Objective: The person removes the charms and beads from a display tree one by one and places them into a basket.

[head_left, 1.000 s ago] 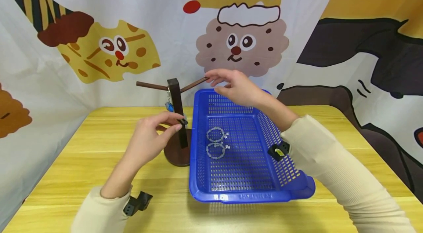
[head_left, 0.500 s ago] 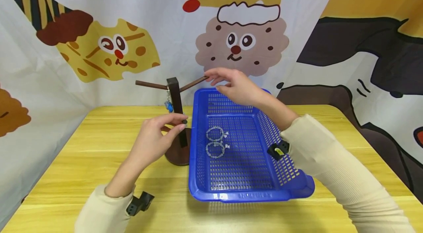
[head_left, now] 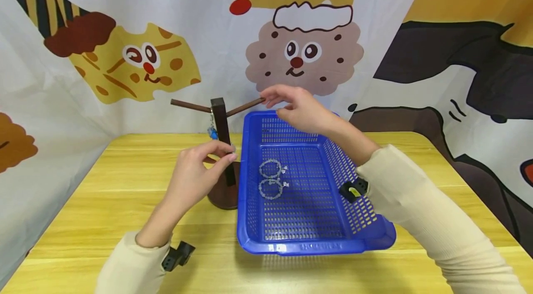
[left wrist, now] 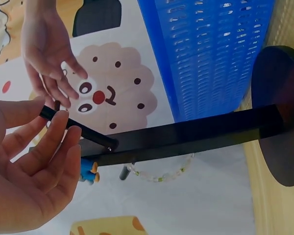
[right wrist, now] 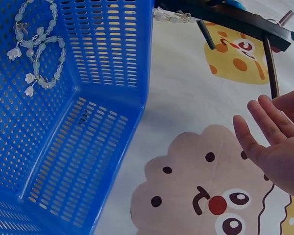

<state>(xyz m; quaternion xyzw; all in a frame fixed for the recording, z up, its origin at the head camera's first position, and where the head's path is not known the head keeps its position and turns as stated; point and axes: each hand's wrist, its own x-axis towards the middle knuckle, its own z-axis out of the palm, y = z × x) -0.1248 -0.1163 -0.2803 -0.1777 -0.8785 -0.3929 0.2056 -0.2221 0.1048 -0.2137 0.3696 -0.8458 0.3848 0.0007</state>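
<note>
A dark wooden jewelry stand (head_left: pixel 222 122) with slanting pegs stands upright on a round base. My left hand (head_left: pixel 195 166) pinches the end of its near peg (left wrist: pixel 90 132) between thumb and fingers. My right hand (head_left: pixel 301 109) is raised at the tip of the upper right peg (head_left: pixel 245 107), fingers loosely extended and thumb apart; whether they touch it is unclear. A chain with a blue charm (head_left: pixel 213 133) hangs high on the stand. Behind the post, in the left wrist view, hangs a beaded bracelet (left wrist: pixel 161 177); my left fingers mostly hide it in the head view.
Right of the stand sits a blue plastic basket (head_left: pixel 316 248), close against its base. Two pale beaded bracelets, an upper one (head_left: pixel 270 160) and a lower one (head_left: pixel 270 198), lie inside it. Behind the wooden table (head_left: pixel 96 220) hangs a printed cloth (head_left: pixel 225 53).
My left hand has shifted slightly right along the near peg, its fingertips now at the peg's end. My right hand has barely moved. The stand, basket and bracelets stay put.
</note>
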